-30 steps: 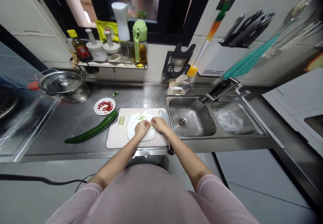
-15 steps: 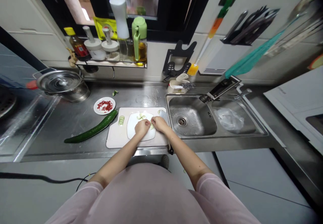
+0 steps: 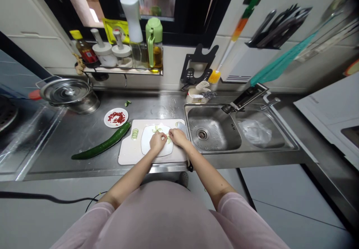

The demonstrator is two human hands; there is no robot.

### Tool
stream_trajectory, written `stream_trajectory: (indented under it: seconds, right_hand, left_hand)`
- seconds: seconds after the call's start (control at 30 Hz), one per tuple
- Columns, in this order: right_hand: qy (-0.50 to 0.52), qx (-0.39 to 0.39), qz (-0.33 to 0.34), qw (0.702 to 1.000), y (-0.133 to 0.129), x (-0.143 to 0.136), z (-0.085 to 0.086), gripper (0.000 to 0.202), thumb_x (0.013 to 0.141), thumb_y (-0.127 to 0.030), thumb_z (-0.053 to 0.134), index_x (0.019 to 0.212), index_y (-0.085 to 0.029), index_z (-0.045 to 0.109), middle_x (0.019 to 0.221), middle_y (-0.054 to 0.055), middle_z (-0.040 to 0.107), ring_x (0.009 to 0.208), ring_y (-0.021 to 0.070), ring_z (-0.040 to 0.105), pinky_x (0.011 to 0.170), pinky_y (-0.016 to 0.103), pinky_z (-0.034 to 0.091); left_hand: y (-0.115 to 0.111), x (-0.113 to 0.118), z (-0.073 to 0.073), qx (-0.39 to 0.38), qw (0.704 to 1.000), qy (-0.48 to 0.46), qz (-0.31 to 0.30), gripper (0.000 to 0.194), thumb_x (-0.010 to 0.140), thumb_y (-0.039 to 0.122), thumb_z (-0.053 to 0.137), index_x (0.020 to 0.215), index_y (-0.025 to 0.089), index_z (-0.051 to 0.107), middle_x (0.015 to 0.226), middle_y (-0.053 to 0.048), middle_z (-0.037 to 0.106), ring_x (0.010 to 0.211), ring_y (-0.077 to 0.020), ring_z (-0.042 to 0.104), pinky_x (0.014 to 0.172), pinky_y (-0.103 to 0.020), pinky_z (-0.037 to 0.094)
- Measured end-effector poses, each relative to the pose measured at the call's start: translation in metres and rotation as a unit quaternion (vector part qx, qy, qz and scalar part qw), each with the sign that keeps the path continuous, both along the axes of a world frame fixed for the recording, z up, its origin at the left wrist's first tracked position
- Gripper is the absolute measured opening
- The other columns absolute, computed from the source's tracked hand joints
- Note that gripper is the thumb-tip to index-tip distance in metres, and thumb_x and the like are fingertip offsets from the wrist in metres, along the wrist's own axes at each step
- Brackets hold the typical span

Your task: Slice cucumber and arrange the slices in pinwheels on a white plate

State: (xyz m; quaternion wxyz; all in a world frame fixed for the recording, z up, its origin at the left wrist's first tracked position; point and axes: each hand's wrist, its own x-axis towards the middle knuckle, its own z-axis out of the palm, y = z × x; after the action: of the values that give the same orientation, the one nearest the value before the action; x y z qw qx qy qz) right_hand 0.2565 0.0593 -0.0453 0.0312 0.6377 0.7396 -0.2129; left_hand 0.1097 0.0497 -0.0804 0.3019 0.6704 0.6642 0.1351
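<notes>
Over a white plate (image 3: 146, 143), my left hand (image 3: 157, 142) and my right hand (image 3: 177, 137) are close together with fingertips pinched. A small pale-green cucumber slice (image 3: 167, 135) appears to be between their fingertips, partly hidden. Several cut cucumber slices (image 3: 157, 129) lie fanned at the plate's far side, and another slice (image 3: 168, 140) rests by my right fingers. The plate stands on a pale cutting board (image 3: 125, 154). A row of overlapping slices (image 3: 135, 134) is on the board's left. Beside my right hand lies a knife (image 3: 181, 126), its dark handle near the counter edge.
Left of the board are a long cucumber (image 3: 102, 146) and a small plate (image 3: 116, 117) of chopped red pieces. A lidded steel pot (image 3: 70, 95) stands farther left. To the right is a double sink (image 3: 213, 129) with a faucet (image 3: 246, 98). Bottles line a wall rack (image 3: 123, 70).
My fingertips have moved slightly apart, with my right hand shifting a little right. More of the slice by my right fingers shows on the plate.
</notes>
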Motion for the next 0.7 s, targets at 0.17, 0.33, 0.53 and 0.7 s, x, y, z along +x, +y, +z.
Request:
stream_trajectory:
  seconds: [0.17, 0.33, 0.53, 0.7]
  right_hand:
    - [0.034, 0.023, -0.046, 0.998, -0.0004, 0.009, 0.0017, 0.024, 0.092, -0.021, 0.044, 0.104, -0.019, 0.065, 0.105, 0.008, 0.069, 0.093, 0.0175, 0.061, 0.074, 0.023, 0.037]
    - [0.032, 0.017, -0.062, 0.997, -0.0026, 0.0086, 0.001, 0.02, 0.092, -0.026, 0.048, 0.101, -0.019, 0.065, 0.103, 0.008, 0.069, 0.092, 0.0178, 0.061, 0.071, 0.024, 0.036]
    - [0.018, -0.016, -0.092, 0.995, -0.0057, 0.0025, 0.0004, 0.019, 0.091, -0.032, 0.054, 0.102, -0.019, 0.063, 0.1, 0.008, 0.069, 0.089, 0.0171, 0.06, 0.069, 0.023, 0.035]
    - [0.015, -0.013, -0.088, 0.996, -0.0065, 0.0019, 0.0025, 0.016, 0.091, -0.03, 0.054, 0.1, -0.019, 0.062, 0.1, 0.008, 0.069, 0.09, 0.0181, 0.061, 0.068, 0.024, 0.035]
  left_hand:
    - [0.004, -0.0032, 0.0059, -0.013, 0.999, -0.044, 0.003, 0.013, 0.08, 0.026, 0.062, 0.09, 0.023, 0.07, 0.102, -0.002, 0.067, 0.097, -0.0169, 0.06, 0.083, -0.025, 0.043]
    - [0.0067, -0.0025, 0.0066, -0.025, 0.999, -0.042, 0.012, 0.013, 0.081, 0.025, 0.062, 0.09, 0.023, 0.069, 0.1, -0.001, 0.069, 0.094, -0.0168, 0.061, 0.079, -0.025, 0.043]
    - [0.0065, 0.0008, 0.0028, -0.029, 0.999, -0.036, 0.007, 0.011, 0.082, 0.028, 0.061, 0.088, 0.024, 0.069, 0.097, 0.0, 0.07, 0.092, -0.0161, 0.061, 0.073, -0.024, 0.042]
    - [0.0067, 0.0026, 0.0008, -0.034, 0.999, -0.018, 0.006, 0.012, 0.081, 0.029, 0.062, 0.089, 0.025, 0.069, 0.098, 0.0, 0.069, 0.093, -0.0162, 0.061, 0.072, -0.025, 0.041]
